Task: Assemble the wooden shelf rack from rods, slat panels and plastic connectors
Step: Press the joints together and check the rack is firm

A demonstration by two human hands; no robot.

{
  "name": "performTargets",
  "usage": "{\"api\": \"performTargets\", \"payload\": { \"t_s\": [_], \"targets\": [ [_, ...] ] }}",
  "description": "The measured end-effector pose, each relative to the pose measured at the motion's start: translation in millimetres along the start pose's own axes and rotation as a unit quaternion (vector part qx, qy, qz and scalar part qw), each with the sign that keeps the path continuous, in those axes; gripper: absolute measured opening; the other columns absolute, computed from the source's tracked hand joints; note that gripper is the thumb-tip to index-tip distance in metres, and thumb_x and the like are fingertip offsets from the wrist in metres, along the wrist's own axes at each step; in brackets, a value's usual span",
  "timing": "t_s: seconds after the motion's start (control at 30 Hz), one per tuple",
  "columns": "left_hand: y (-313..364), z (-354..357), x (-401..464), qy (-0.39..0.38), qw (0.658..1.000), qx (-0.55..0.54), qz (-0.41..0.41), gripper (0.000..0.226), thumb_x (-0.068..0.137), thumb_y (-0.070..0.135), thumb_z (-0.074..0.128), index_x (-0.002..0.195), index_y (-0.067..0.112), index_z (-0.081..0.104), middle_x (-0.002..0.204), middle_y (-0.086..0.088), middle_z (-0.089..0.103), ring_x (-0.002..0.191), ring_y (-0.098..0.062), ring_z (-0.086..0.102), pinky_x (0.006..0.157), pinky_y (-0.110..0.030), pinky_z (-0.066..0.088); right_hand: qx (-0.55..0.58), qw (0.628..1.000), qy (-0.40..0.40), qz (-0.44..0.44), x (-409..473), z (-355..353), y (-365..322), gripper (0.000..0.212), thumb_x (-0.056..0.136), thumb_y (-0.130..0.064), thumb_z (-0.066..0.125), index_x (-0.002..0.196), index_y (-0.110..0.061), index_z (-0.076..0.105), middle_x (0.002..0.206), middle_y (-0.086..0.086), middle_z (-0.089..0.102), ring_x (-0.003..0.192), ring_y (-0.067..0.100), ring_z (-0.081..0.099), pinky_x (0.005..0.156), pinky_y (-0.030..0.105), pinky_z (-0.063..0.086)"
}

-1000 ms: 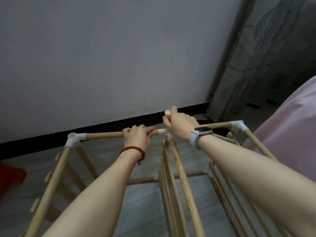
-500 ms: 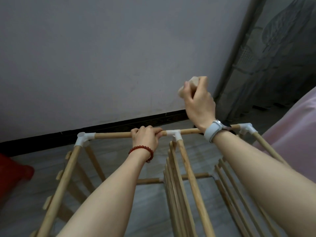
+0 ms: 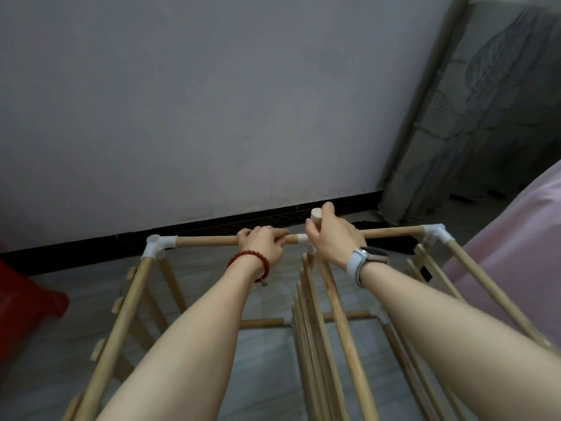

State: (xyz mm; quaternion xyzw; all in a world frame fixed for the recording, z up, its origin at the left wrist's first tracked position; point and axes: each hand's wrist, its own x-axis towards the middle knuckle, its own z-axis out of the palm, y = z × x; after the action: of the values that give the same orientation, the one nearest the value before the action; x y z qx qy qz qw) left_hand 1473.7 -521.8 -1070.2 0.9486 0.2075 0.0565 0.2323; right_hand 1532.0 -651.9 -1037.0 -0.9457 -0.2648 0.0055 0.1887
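Wooden rack's top rod (image 3: 206,240) is steadied in the left hand's (image 3: 261,243) grip while the right hand (image 3: 332,238), clamped on a short peg (image 3: 315,216), drives the centre connector (image 3: 302,238) at twelve o'clock, likely needing another downward knock

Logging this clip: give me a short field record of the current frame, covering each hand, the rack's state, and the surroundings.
left hand: left hand grips the top rod beside the middle connector
right hand: right hand holds a short wooden peg upright at the middle connector
rack: corner connectors join the top rod to side rods; slat panels stand upright below
wrists: red bead bracelet on the left, watch on the right
surroundings: grey wall, red object at left
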Motion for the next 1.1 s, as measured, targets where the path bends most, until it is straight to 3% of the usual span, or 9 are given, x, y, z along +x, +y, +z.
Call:
{"api": "performTargets", "payload": {
  "t_s": [0.1, 0.2, 0.33, 0.5, 0.67, 0.77, 0.83, 1.0, 1.1],
  "targets": [
    [2, -12, -8, -0.039, 0.998, -0.058, -0.003, 0.039, 0.095, 0.026, 0.044, 0.134, 0.026, 0.048, 0.124, 0.002, 0.059, 0.123, -0.016, 0.045, 0.111, -0.029, 0.019, 0.000, 1.000, -0.022, -0.011, -6, -5, -5, 0.027, 0.097, -0.042, 0.035, 0.097, -0.015, 0.032, 0.091, 0.009, 0.060, 0.088, 0.035, 0.059, 0.065, 0.036, 0.037],
    [2, -26, -32, -0.012, 0.988, -0.153, 0.004, 0.036, 0.093, 0.020, 0.050, 0.128, 0.016, 0.054, 0.130, -0.004, 0.054, 0.124, -0.019, 0.046, 0.108, -0.029, 0.030, 0.042, 0.999, -0.034, -0.005, -42, -3, -11, 0.028, 0.097, -0.044, 0.035, 0.103, -0.016, 0.037, 0.098, 0.009, 0.062, 0.095, 0.036, 0.060, 0.071, 0.038, 0.043],
    [-19, -45, -95, -0.001, 0.995, -0.097, 0.013, 0.030, 0.095, 0.025, 0.047, 0.121, 0.019, 0.059, 0.132, -0.003, 0.047, 0.126, -0.019, 0.042, 0.107, -0.032, 0.032, 0.031, 0.997, -0.056, -0.043, -103, -10, -24, 0.032, 0.097, -0.044, 0.036, 0.116, -0.019, 0.039, 0.120, 0.012, 0.057, 0.097, 0.037, 0.059, 0.070, 0.037, 0.040],
    [-69, -70, -208, -0.028, 0.994, 0.086, -0.059, 0.038, 0.094, 0.041, 0.044, 0.131, 0.032, 0.047, 0.147, 0.003, 0.028, 0.141, -0.022, 0.015, 0.114, -0.050, 0.014, 0.010, 0.994, -0.055, -0.094, -184, -30, -40, 0.027, 0.097, -0.045, 0.034, 0.107, -0.019, 0.037, 0.093, 0.003, 0.060, 0.092, 0.034, 0.060, 0.064, 0.034, 0.035],
    [-96, -71, -284, -0.112, 0.992, 0.055, -0.027, 0.029, 0.094, 0.039, 0.047, 0.113, 0.025, 0.065, 0.151, 0.006, 0.026, 0.143, -0.018, -0.012, 0.116, -0.045, 0.006, -0.018, 0.993, -0.062, -0.094, -264, -26, -37, 0.031, 0.098, -0.045, 0.030, 0.111, -0.017, 0.035, 0.094, 0.007, 0.067, 0.090, 0.034, 0.062, 0.066, 0.034, 0.036],
    [-96, -60, -315, -0.044, 0.997, -0.041, -0.042, 0.025, 0.095, 0.016, 0.046, 0.092, 0.012, 0.071, 0.142, 0.000, 0.040, 0.144, -0.016, -0.010, 0.117, -0.034, -0.002, 0.031, 0.997, -0.059, -0.049, -294, -18, -33, 0.030, 0.099, -0.042, 0.030, 0.109, -0.015, 0.037, 0.096, 0.007, 0.068, 0.096, 0.038, 0.058, 0.080, 0.039, 0.039],
    [-93, -54, -329, -0.002, 0.997, -0.048, -0.060, 0.027, 0.093, 0.008, 0.042, 0.090, 0.008, 0.069, 0.134, -0.001, 0.047, 0.144, -0.016, -0.006, 0.118, -0.032, -0.002, 0.070, 0.996, -0.034, -0.037, -306, -14, -34, 0.030, 0.099, -0.041, 0.031, 0.107, -0.014, 0.038, 0.089, 0.004, 0.067, 0.091, 0.035, 0.060, 0.081, 0.041, 0.045],
    [-87, -46, -354, 0.007, 0.998, 0.011, -0.069, 0.034, 0.095, 0.014, 0.033, 0.099, 0.005, 0.066, 0.128, -0.001, 0.049, 0.144, -0.018, -0.003, 0.118, -0.028, -0.001, -0.001, 0.997, 0.002, -0.076, -309, -9, -33, 0.038, 0.098, -0.040, 0.034, 0.113, -0.006, 0.041, 0.078, 0.008, 0.058, 0.082, 0.036, 0.061, 0.068, 0.041, 0.047],
    [-82, -51, -368, 0.009, 0.994, 0.065, -0.087, 0.036, 0.093, 0.023, 0.035, 0.096, 0.011, 0.068, 0.122, 0.003, 0.054, 0.144, -0.014, 0.002, 0.115, -0.030, 0.019, -0.007, 0.993, 0.024, -0.116, -305, -7, -33, 0.041, 0.097, -0.038, 0.038, 0.112, 0.000, 0.046, 0.061, -0.001, 0.044, 0.068, 0.036, 0.061, 0.061, 0.042, 0.048]
  ]
}}
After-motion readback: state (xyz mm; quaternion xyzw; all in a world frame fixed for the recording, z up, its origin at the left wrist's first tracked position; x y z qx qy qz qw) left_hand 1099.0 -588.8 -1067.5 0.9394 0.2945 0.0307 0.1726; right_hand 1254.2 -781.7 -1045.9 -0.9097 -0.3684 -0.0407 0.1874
